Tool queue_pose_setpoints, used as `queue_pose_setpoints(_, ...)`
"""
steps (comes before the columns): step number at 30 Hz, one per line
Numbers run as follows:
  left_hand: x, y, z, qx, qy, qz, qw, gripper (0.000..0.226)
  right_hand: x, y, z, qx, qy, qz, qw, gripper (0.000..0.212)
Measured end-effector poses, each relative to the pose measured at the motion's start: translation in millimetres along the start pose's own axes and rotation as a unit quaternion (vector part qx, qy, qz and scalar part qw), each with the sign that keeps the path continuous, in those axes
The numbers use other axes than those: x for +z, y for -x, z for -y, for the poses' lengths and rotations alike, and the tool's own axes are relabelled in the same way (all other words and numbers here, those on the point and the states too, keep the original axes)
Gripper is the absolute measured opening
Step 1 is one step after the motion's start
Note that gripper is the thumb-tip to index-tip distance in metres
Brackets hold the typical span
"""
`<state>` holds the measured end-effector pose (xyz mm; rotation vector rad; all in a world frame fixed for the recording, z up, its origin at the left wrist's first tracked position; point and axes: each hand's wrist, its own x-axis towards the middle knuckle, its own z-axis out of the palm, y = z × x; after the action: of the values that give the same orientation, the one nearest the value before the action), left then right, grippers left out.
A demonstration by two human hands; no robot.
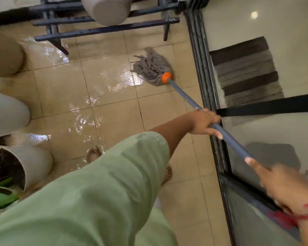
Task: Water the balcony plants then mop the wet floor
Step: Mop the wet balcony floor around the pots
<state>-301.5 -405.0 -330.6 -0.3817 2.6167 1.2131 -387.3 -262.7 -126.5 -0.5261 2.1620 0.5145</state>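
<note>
A string mop with a grey head (150,65) and an orange collar (166,77) lies on the beige tiled balcony floor (64,91), at the right edge of a shiny wet patch (117,80). Its blue-grey handle (185,96) runs down to the right. My left hand (205,122), in a light green sleeve, is shut on the handle at mid-length. My right hand (280,181), blurred, grips the handle's upper end near the glass door. More water glints on the tiles (82,121) toward my bare feet (93,154).
Several beige plant pots (36,162) line the left side, one with green leaves (2,197). A dark metal rack (100,30) with a pot (107,9) stands at the far end. A sliding glass door track (205,86) runs along the right, with a striped mat (245,71) inside.
</note>
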Motion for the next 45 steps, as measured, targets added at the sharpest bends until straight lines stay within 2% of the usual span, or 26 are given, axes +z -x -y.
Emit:
queue_pose_setpoints(2, 12, -1, -13, 0.014, -0.013, 0.036, 0.999, 0.091, 8, 11, -9, 0.026, -0.015, 0.007, 1.0, 0.067)
queue_pose_setpoints(5, 19, 17, -12, 0.026, -0.009, 0.043, 0.999, 0.09, 21, 28, 4, 0.031, 0.025, 0.017, 0.999, 0.06)
queue_pose_setpoints(7, 20, 40, 2, 0.033, -0.002, 0.034, 0.999, 0.079, 33, 43, 25, 0.018, 0.057, 0.016, 0.998, 0.058)
queue_pose_setpoints(12, 10, 117, 54, 0.025, 0.015, -0.033, 0.999, 0.085, 69, 70, 91, -0.026, 0.096, 0.004, 0.995, 0.061)
queue_pose_setpoints(16, 1, 184, 97, -0.034, 0.014, -0.066, 0.997, 0.101, 91, 78, 145, -0.061, 0.116, 0.024, 0.991, 0.06)
queue_pose_setpoints(20, 7, 256, 123, -0.116, 0.05, -0.125, 0.984, 0.106, 110, 90, 197, -0.107, 0.157, 0.039, 0.981, 0.056)
queue_pose_setpoints(23, 25, 315, 143, -0.178, 0.073, -0.175, 0.966, 0.105, 131, 101, 235, -0.179, 0.196, 0.041, 0.963, 0.052)
queue_pose_setpoints(26, 45, 368, 157, -0.243, 0.104, -0.245, 0.933, 0.102, 151, 110, 267, -0.258, 0.218, 0.03, 0.941, 0.046)
queue_pose_setpoints(29, 67, 397, 158, -0.279, 0.127, -0.288, 0.907, 0.1, 161, 112, 279, -0.298, 0.221, 0.023, 0.928, 0.04)
queue_pose_setpoints(32, 90, 398, 146, -0.296, 0.14, -0.311, 0.892, 0.094, 161, 108, 268, -0.309, 0.225, 0.06, 0.922, 0.03)
queue_pose_setpoints(35, 90, 364, 131, -0.289, 0.146, -0.321, 0.89, 0.093, 144, 92, 247, -0.278, 0.223, 0.052, 0.933, 0.038)
queue_pose_setpoints(40, 61, 269, 109, -0.231, 0.139, -0.338, 0.902, 0.09, 89, 49, 200, -0.232, 0.227, 0.006, 0.946, 0.052)
queue_pose_setpoints(45, 33, 168, 74, -0.161, 0.118, -0.304, 0.932, 0.089, 42, 16, 130, -0.167, 0.197, -0.022, 0.966, 0.054)
